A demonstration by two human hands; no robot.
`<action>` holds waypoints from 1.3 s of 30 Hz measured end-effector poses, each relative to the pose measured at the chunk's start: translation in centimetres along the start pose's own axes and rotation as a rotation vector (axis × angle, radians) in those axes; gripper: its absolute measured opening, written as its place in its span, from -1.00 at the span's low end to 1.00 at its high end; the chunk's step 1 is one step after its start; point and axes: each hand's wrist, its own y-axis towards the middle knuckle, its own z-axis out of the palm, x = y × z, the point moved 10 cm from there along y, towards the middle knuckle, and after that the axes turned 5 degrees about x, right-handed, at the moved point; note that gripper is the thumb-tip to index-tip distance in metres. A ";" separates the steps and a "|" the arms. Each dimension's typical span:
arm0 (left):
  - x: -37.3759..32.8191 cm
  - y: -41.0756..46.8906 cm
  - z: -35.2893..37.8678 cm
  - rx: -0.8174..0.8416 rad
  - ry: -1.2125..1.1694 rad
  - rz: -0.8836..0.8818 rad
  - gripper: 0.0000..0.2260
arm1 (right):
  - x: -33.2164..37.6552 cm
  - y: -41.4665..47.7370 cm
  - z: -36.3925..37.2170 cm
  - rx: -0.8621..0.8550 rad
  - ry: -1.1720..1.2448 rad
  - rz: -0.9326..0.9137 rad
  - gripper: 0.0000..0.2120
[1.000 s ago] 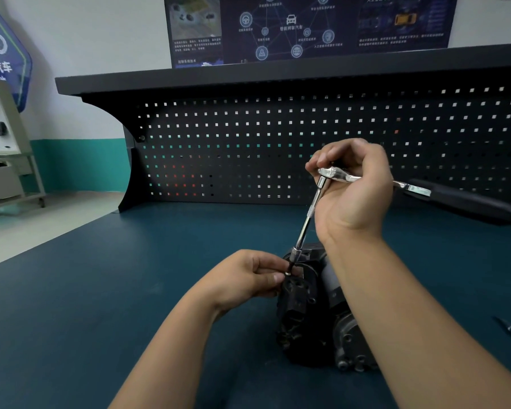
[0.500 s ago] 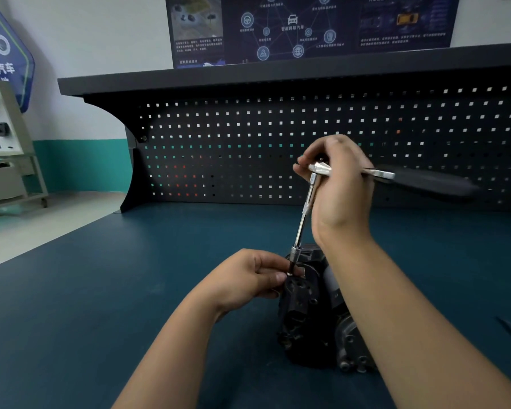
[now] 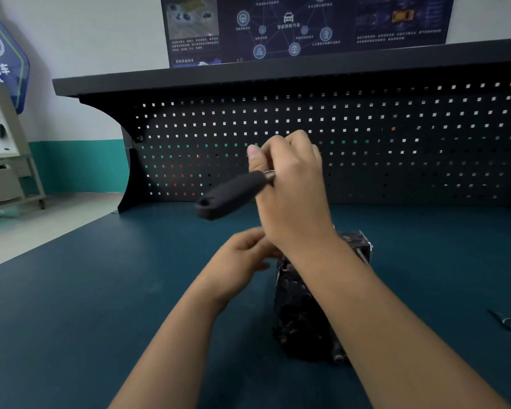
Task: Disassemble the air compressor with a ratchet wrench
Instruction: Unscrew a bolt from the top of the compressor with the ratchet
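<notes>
A dark, grimy air compressor [image 3: 298,317] stands on the blue bench top, partly covered by my right forearm. My right hand [image 3: 292,190] grips the head end of the ratchet wrench above it. The wrench's black handle [image 3: 233,193] sticks out to the left and toward me. The wrench's head and extension bar are hidden behind my right hand and wrist. My left hand [image 3: 242,261] sits at the compressor's upper left corner with curled fingers, blurred; what its fingertips hold is hidden behind my right wrist.
A small metal part [image 3: 506,321] lies on the bench top [image 3: 101,305] at the right. A black pegboard back panel [image 3: 396,143] with a shelf rises behind the bench. A grey cabinet [image 3: 0,143] stands on the floor at the far left.
My right hand swung the wrench around: the black handle pointed right before and now points left. The left hand stayed at the compressor's top.
</notes>
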 end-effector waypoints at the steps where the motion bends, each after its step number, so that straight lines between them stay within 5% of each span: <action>1: -0.9 0.1 0.1 -0.021 -0.075 0.055 -0.66 | 0.0 0.0 0.1 0.008 -0.067 0.007 -0.68; 6: -3.2 1.4 2.4 0.076 -0.240 0.148 -0.48 | 0.1 0.2 0.2 0.037 -0.141 0.010 -0.63; 10: -2.2 2.3 2.9 0.084 -0.404 0.145 -0.66 | -1.7 0.5 -0.8 -0.006 0.257 0.068 -0.66; 13: -1.8 2.8 3.8 0.125 -0.429 0.153 -0.50 | -4.2 0.7 -1.6 -0.051 0.425 0.163 -0.62; 23: -1.8 2.7 4.2 0.151 -0.468 0.174 -0.51 | -5.2 0.5 -1.1 -0.035 0.725 0.129 -0.55; 28: -1.7 2.6 3.8 0.126 -0.532 0.183 -0.67 | -5.7 0.8 0.2 0.014 1.249 0.097 -0.70; 32: -1.7 2.5 3.5 0.130 -0.490 0.180 -0.70 | -6.2 0.5 1.1 0.026 1.491 0.197 -0.63; 35: -1.5 2.5 3.5 0.125 -0.450 0.165 -0.55 | -6.6 0.6 0.8 -0.031 1.340 0.258 -0.58; 37: -1.5 2.4 3.5 0.100 -0.421 0.150 -0.53 | -5.8 0.6 -0.9 -0.142 0.916 0.176 -0.60; 39: -1.3 2.2 3.0 0.041 -0.368 0.137 -0.71 | -3.0 0.0 -2.0 -0.213 0.366 0.019 -0.66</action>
